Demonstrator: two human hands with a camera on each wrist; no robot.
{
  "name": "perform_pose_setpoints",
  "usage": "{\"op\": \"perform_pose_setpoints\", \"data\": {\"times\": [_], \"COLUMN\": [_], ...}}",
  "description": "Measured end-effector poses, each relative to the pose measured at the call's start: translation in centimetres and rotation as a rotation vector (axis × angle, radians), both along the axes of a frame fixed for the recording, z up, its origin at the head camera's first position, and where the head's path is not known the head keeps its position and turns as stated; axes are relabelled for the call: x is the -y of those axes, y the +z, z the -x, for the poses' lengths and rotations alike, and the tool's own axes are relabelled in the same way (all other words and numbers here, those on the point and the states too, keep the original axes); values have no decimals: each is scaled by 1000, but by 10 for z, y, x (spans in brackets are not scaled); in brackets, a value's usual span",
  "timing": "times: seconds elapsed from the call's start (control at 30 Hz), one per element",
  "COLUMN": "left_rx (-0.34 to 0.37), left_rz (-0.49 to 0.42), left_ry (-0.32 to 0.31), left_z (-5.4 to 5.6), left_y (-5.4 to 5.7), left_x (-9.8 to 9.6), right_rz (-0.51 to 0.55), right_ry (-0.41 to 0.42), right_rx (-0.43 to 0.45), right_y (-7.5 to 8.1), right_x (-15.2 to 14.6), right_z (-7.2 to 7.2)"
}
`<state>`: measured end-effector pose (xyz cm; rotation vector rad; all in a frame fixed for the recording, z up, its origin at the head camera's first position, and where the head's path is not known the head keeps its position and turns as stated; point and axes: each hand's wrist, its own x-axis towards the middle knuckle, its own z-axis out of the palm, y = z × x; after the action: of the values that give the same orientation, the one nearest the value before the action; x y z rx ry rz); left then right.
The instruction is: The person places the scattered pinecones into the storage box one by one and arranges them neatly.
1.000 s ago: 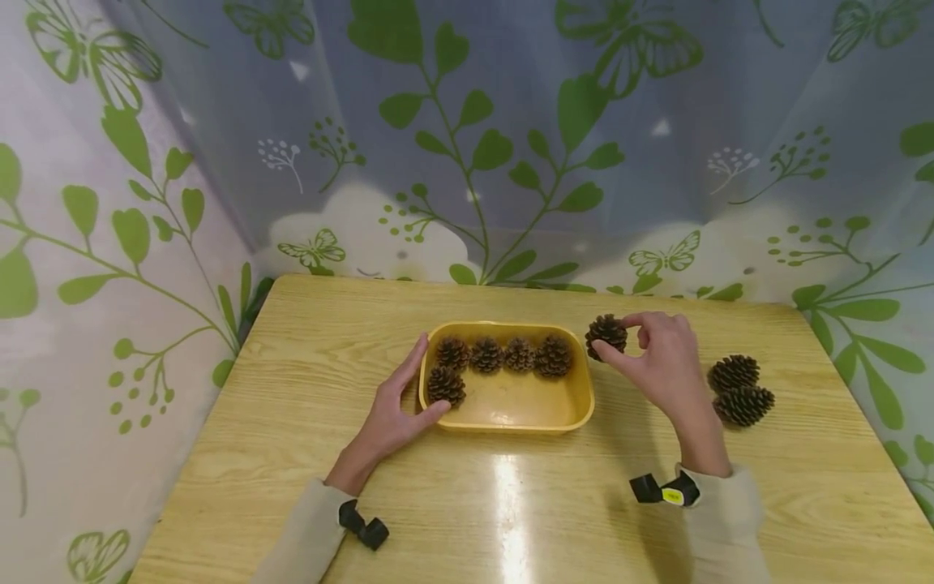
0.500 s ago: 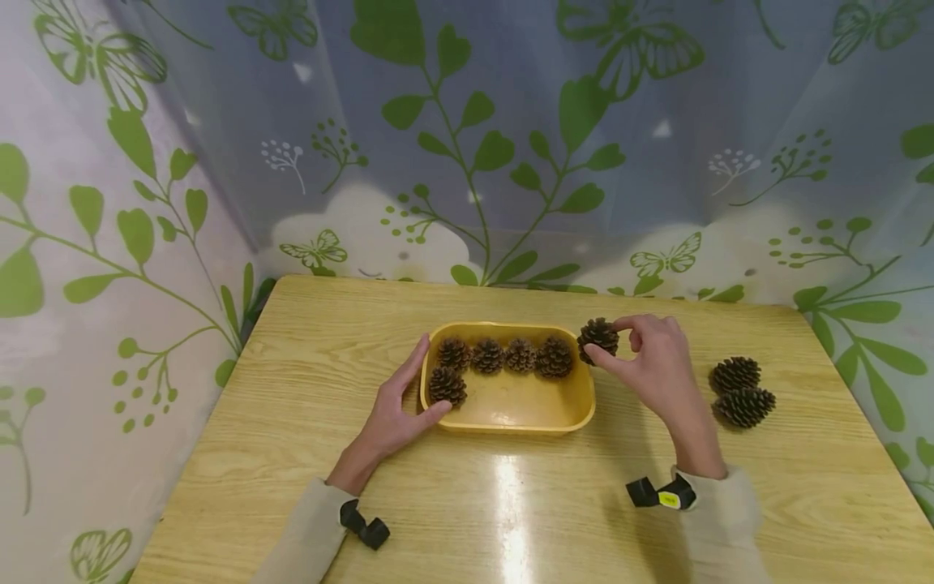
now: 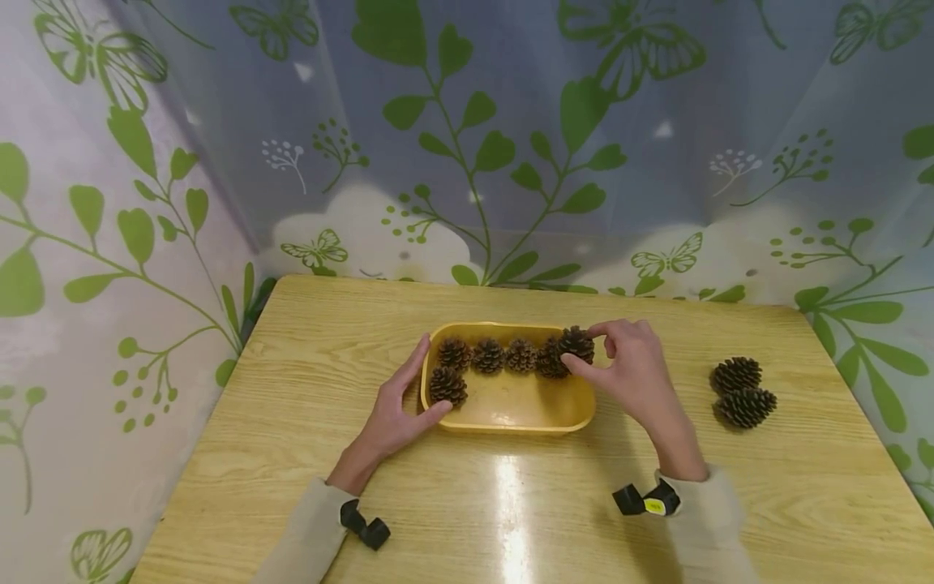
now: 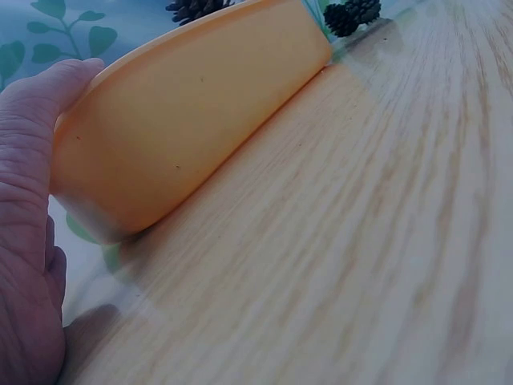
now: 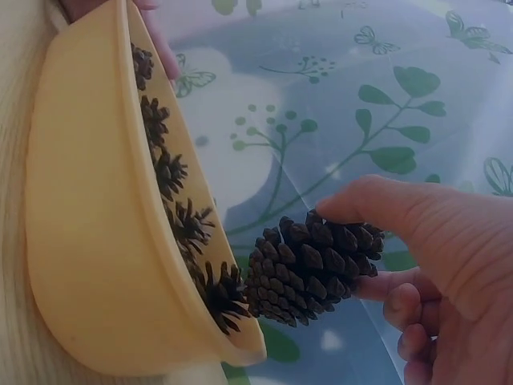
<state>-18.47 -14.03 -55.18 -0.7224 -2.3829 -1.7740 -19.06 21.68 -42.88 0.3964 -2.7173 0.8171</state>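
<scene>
My right hand [image 3: 633,371] pinches a dark brown pine cone [image 3: 578,344] between thumb and fingers, over the right end of a yellow plastic box [image 3: 503,403]. In the right wrist view the held pine cone [image 5: 309,269] is tilted sideways beside the rim. My left hand [image 3: 394,415] grips the box's left end, its thumb at the front corner rim and its fingers along the left side. Inside, several pine cones [image 3: 487,355] line the back wall, the rightmost partly hidden behind the held one. Another pine cone [image 3: 447,386] sits in front of them at the left.
Two pine cones [image 3: 743,407] lie together on the wooden table [image 3: 292,389], to the right of the box. Behind the table hangs a curtain [image 3: 511,162] printed with green leaves and butterflies; similar printed cloth [image 3: 87,284] borders the left side.
My right hand has moved left with the pine cone, from beside the box's right end to over its inside. My left hand has stayed on the box.
</scene>
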Motion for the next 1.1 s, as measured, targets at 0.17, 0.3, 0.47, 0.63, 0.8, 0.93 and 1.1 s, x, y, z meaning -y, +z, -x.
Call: {"op": "perform_pose_setpoints", "data": {"times": [0.17, 0.3, 0.47, 0.63, 0.8, 0.93, 1.1], "left_rx": [4, -3, -7, -1, 0, -2, 7], "left_rz": [4, 6, 7, 7, 4, 1, 1], "left_ry": [2, 4, 4, 4, 1, -3, -1], "left_z": [0, 1, 1, 1, 0, 0, 1], "left_y": [1, 1, -1, -1, -1, -2, -2], "left_x": [0, 0, 0, 0, 0, 0, 1], "right_rz": [-9, -11, -14, -28, -34, -38, -45], "right_ry": [15, 32, 46, 76, 92, 106, 122], "right_rx": [-7, 5, 33, 25, 27, 33, 20], "right_y": [-2, -2, -4, -5, -7, -9, -13], "right_x": [5, 10, 16, 22, 28, 33, 40], "right_z": [0, -1, -3, -4, -6, -7, -8]}}
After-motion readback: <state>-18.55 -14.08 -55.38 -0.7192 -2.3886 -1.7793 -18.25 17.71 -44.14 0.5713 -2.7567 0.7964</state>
